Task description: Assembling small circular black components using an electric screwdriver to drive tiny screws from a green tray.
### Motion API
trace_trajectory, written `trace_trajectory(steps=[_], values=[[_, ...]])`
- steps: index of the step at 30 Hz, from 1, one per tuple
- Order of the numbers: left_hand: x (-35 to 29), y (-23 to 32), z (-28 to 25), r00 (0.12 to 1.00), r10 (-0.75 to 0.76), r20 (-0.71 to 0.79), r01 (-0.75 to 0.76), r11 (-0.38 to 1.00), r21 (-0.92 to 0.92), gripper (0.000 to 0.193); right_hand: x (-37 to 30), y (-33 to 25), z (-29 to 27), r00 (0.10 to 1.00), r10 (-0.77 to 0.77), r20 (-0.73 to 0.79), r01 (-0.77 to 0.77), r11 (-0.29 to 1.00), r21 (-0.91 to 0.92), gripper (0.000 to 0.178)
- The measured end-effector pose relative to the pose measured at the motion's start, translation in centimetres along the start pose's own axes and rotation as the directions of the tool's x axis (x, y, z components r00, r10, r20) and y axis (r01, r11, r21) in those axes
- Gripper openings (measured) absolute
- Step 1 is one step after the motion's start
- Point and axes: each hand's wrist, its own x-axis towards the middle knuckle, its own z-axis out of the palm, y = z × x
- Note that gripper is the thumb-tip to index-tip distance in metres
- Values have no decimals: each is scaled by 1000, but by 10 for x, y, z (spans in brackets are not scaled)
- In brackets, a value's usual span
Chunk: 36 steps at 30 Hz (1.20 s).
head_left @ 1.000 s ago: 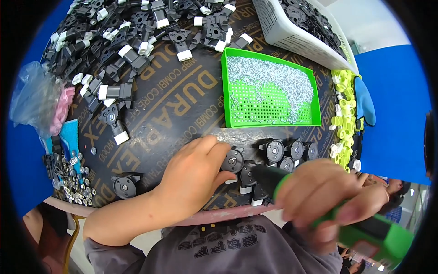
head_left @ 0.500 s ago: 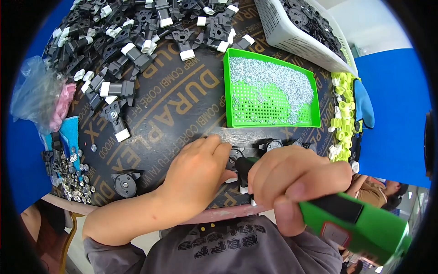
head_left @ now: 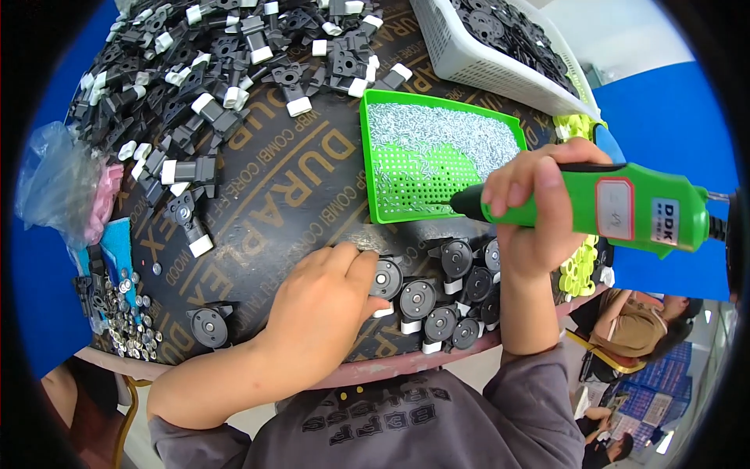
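Note:
My right hand point(head_left: 539, 207) is wrapped round a green electric screwdriver point(head_left: 625, 205), held nearly level. Its dark tip is at the near edge of a green perforated tray point(head_left: 372, 187), low over the screws. Small silver screws point(head_left: 437, 125) are heaped along the tray's far and right sides. On the table's near side, my left hand point(head_left: 324, 301) has its fingers closed on the left side of a black plastic part with a round disc point(head_left: 386, 278) and a white end. Several similar disc-topped parts point(head_left: 418, 298) stand close together to its right.
A pile of black parts with white ends point(head_left: 211, 117) covers the far left. A white basket point(head_left: 476, 70) of black discs stands at the far right; yellow-green pieces point(head_left: 578, 270) lie below. At left are metal caps point(head_left: 133, 328), a plastic bag point(head_left: 58, 180) and a lone disc-topped part point(head_left: 209, 327).
My right hand has lifted the screwdriver off the disc part and carried it up and away to the tray, turning it level. My left hand stays on the part.

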Motion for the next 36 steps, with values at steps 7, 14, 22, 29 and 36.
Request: trace_trajectory(steps=[7,14,22,29,36], values=[[0,2,-3,1000,-6,20,6,1000,25,40,-5,6,1,997,8,83,-5,999,-35,19],[0,2,-4,1000,-6,13,6,1000,25,42,-6,4,2,997,10,74,-7,999,-43,19],[-3,-1,-2,1000,-6,-13,7,999,32,45,-7,-14,-1,995,31,96,-40,994,99,24],[-3,-3,0,998,23,-50,-23,1000,-5,46,-27,-66,12,881,-46,470,-15,992,125,26],[-3,-4,1,999,12,-50,-13,1000,-8,46,-39,-59,21,851,8,526,-95,986,138,29]])
